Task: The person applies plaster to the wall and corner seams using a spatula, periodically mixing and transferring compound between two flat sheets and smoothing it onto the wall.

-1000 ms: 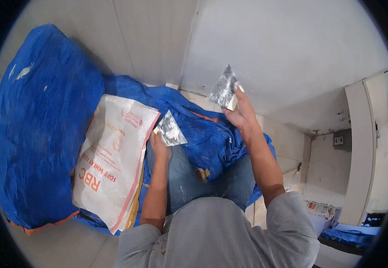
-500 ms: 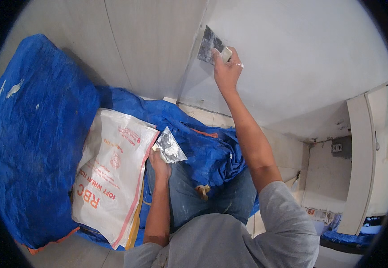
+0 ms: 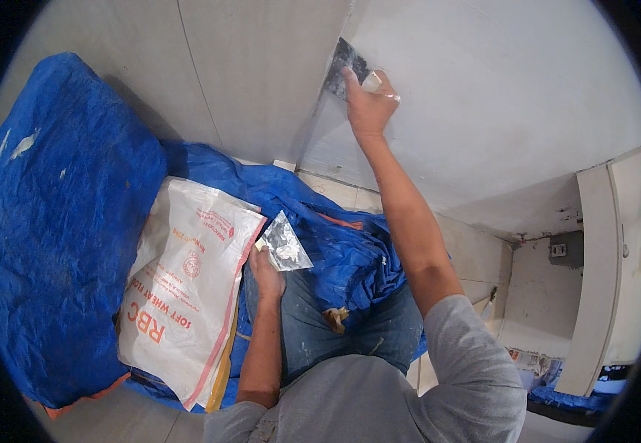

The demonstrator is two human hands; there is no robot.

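Observation:
My right hand (image 3: 372,107) is raised to the pale wall (image 3: 497,96), closed round the light handle of a broad metal putty knife (image 3: 346,65). Its smeared blade lies against the wall close to the inside corner. White paste marks a finger of this hand. Low over my left thigh, my left hand (image 3: 267,275) grips a second putty knife (image 3: 288,247), whose blade is tilted up and carries lumps of white putty (image 3: 285,252). The handle of that one is mostly hidden by my fingers.
A white printed sack (image 3: 187,288) lies left of my left arm on a blue tarp (image 3: 69,221), which also bunches between my knees. A tiled wall (image 3: 254,66) meets the pale wall. At right are a socket (image 3: 558,251), a white panel (image 3: 593,295) and a tool on the floor (image 3: 488,303).
My right hand and its putty knife have slid slightly up and left along the wall toward the corner. The left hand keeps its hold, nearly unmoved.

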